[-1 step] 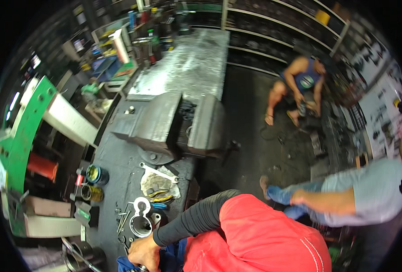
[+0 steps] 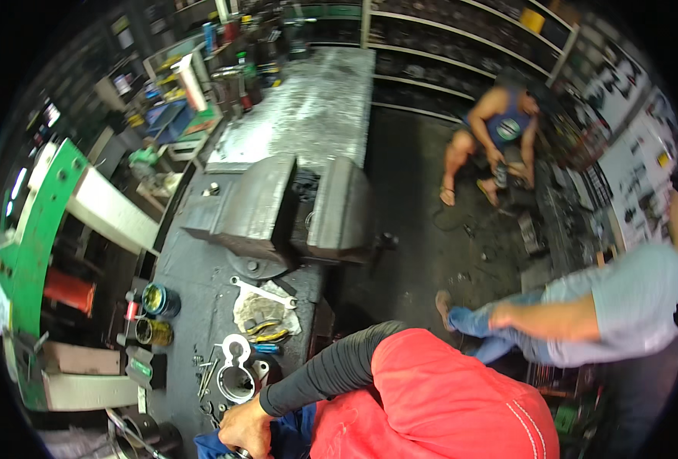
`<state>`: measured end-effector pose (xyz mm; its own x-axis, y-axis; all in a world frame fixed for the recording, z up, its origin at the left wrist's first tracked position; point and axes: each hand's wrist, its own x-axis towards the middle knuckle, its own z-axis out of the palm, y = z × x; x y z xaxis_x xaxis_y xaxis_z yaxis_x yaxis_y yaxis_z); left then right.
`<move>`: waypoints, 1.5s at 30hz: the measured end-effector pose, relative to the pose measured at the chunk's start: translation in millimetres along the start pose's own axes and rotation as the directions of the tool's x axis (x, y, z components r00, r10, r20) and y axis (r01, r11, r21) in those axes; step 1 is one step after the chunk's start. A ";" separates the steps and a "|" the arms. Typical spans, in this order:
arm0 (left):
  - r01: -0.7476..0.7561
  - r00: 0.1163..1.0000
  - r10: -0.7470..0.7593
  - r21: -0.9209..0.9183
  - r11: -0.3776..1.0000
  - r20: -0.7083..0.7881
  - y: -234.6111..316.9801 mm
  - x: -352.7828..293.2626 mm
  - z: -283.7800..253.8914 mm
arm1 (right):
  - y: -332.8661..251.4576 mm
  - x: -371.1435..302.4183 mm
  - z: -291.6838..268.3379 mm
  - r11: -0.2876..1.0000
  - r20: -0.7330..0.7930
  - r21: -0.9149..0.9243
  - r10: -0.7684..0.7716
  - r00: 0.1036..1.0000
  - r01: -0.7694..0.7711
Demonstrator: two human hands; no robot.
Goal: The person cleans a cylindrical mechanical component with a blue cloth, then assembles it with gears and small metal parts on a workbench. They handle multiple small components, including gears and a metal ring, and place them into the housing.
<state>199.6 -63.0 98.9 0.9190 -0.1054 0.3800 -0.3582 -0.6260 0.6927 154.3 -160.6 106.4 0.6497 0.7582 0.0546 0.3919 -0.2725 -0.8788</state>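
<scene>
My right hand (image 2: 246, 428) comes in from the right in a black sleeve, close to the lower edge. Its fingers curl down over blue cloth (image 2: 289, 430); a small shiny thing shows under them, too cut off to name. My left hand is out of sight. Just beyond my right hand stands a pale metal cylinder (image 2: 236, 382) with a ringed flange. Several bolts (image 2: 205, 376) lie to its left. Farther off, a combination wrench (image 2: 264, 292) and yellow-handled pliers (image 2: 268, 332) rest on a dirty rag (image 2: 259, 307). A blue handle (image 2: 266, 348) lies nearer.
A big bench vise (image 2: 278, 218) rises from the dark workbench (image 2: 193, 252). Blue (image 2: 161, 298) and yellowish (image 2: 154, 331) jars stand at the bench's left edge, beside a green frame (image 2: 44, 229). One person squats at the far right (image 2: 500, 138); another in pale blue (image 2: 584, 314) is nearer.
The whole view has shifted slightly, so the vise and bench appear a little farther left. My right hand stays in nearly the same place and pose.
</scene>
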 end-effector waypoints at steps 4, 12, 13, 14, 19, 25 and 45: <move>-0.082 0.992 0.087 -0.057 0.995 0.088 3.1 9.9 6.5 | 5.2 -18.5 16.2 0.950 -0.002 0.267 0.167 0.986 -0.160; -0.143 0.972 0.165 -0.134 0.981 0.169 13.5 15.6 19.4 | -15.8 -74.6 -11.9 0.892 -0.331 0.390 0.368 0.869 -0.229; -0.149 0.969 0.172 -0.137 0.979 0.175 14.7 15.5 21.3 | -21.1 -76.0 -13.4 0.928 -0.488 0.298 0.351 0.799 -0.226; -0.153 0.968 0.177 -0.140 0.978 0.177 15.6 16.5 22.3 | -25.8 -75.2 -13.8 0.950 -0.603 0.200 0.313 0.734 -0.240; -0.164 0.963 0.190 -0.144 0.976 0.191 18.3 18.8 24.6 | -31.3 -51.5 9.7 0.961 -0.808 -0.052 0.119 0.576 -0.271; -0.173 0.960 0.198 -0.134 0.976 0.198 23.6 19.2 27.6 | -10.6 -27.7 25.2 0.940 -0.828 -0.225 -0.046 0.559 -0.256; -0.241 0.936 0.271 -0.153 0.958 0.223 51.1 27.0 46.5 | 48.1 -134.1 -23.5 0.979 -0.933 0.203 0.192 0.304 0.004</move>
<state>213.8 -133.8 116.1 0.8001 -0.4405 0.4072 -0.5902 -0.4566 0.6657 101.4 -289.3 67.9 0.8805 -0.3748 0.2904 0.2542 -0.1439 -0.9564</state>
